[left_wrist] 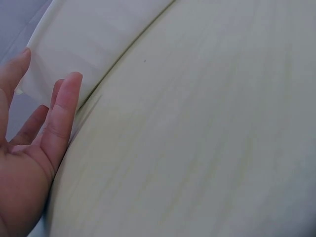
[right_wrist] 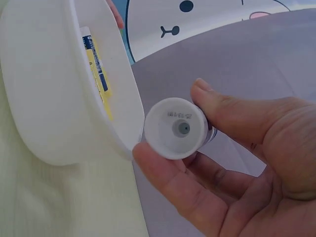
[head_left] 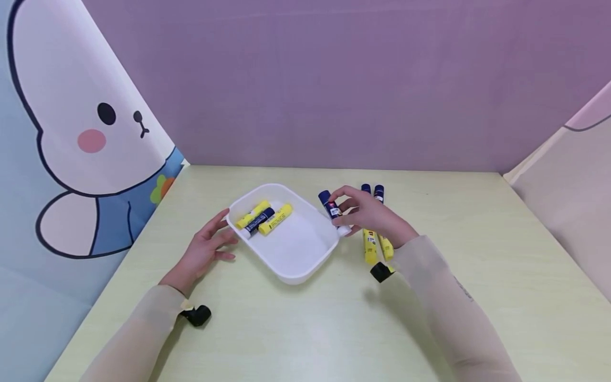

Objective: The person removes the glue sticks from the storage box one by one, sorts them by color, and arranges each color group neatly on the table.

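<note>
One bump could start a slide
Your left hand, fingers apart, isn't clamping the white tray; beyond, your right hand pinches a navy glue stick that could catch the tray beside it.

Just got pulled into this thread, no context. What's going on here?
A person's right hand holds a dark blue tube with a white end, beside the white container. The left hand is at the container's left side. Two yellow tubes and a dark blue one lie inside. More tubes lie on the table, partly hidden by the right hand.
</note>
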Demonstrator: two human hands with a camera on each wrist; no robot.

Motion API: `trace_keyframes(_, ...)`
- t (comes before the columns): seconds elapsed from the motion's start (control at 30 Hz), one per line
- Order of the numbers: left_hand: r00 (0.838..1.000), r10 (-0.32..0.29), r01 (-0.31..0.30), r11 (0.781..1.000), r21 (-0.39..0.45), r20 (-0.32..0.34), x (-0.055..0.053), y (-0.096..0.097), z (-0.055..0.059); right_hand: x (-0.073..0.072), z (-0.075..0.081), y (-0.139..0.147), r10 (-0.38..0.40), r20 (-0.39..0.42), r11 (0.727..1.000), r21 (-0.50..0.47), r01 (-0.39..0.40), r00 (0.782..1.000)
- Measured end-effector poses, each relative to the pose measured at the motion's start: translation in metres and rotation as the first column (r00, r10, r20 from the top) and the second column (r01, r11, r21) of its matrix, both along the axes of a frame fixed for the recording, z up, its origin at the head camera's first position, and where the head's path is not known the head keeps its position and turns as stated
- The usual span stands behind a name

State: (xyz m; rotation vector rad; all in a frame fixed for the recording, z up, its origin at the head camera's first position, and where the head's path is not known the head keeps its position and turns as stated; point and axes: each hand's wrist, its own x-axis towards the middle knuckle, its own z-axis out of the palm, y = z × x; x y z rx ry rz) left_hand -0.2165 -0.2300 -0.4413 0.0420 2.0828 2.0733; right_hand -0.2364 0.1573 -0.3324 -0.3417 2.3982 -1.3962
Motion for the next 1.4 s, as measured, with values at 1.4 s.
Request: trace_keyframes(1.4, 1.0, -0.002, 0.001, 1.0, 0.017, 0.01, 0.001, 0.003, -0.002, -0.005, -0.024, 0.088, -0.264, -0.09, 0.964, -0.003, 0.264, 0.96)
